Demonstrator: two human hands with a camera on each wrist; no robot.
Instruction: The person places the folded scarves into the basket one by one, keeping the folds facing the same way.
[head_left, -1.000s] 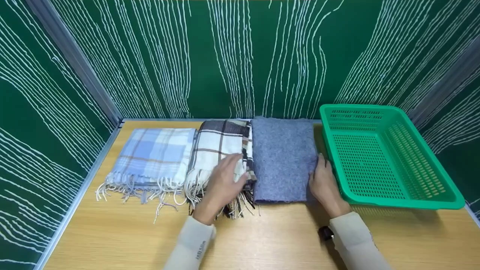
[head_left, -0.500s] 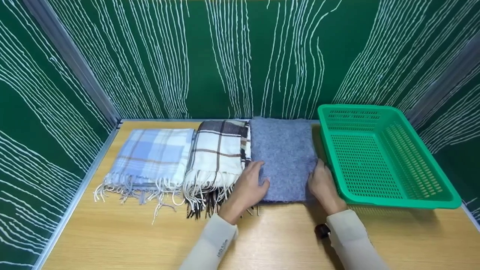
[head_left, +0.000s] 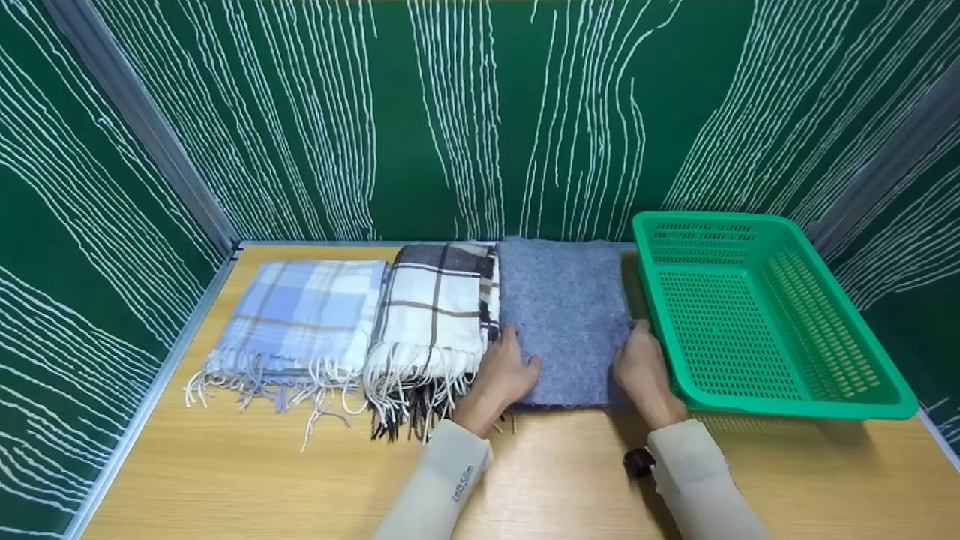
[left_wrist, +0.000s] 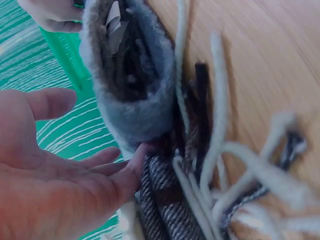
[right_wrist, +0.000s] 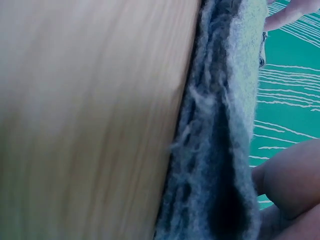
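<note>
A folded grey woolly cloth (head_left: 564, 319) lies on the table between my two hands. My left hand (head_left: 501, 375) is at its left edge, fingers slipped between it and a folded white-and-brown plaid scarf (head_left: 431, 307) with fringe. In the left wrist view those fingers (left_wrist: 112, 175) are nearly straight, the thumb apart from the cloth. At the cloth's right edge rests my right hand (head_left: 643, 371), thumb towards the cloth, its other fingers partly hidden along the side. The right wrist view shows the layered front edge of the grey cloth (right_wrist: 215, 125) near the thumb.
A folded blue-and-white plaid scarf (head_left: 304, 307) lies at the left, fringe towards me. Close to my right hand stands a green perforated basket (head_left: 806, 409). Green panels (head_left: 540, 135) with white lines enclose the wooden table (head_left: 285, 480) at the back and sides.
My left hand has moved right, from over the white-and-brown scarf to the grey cloth's left edge. My right hand stays at the right edge, with only a slight shift in view.
</note>
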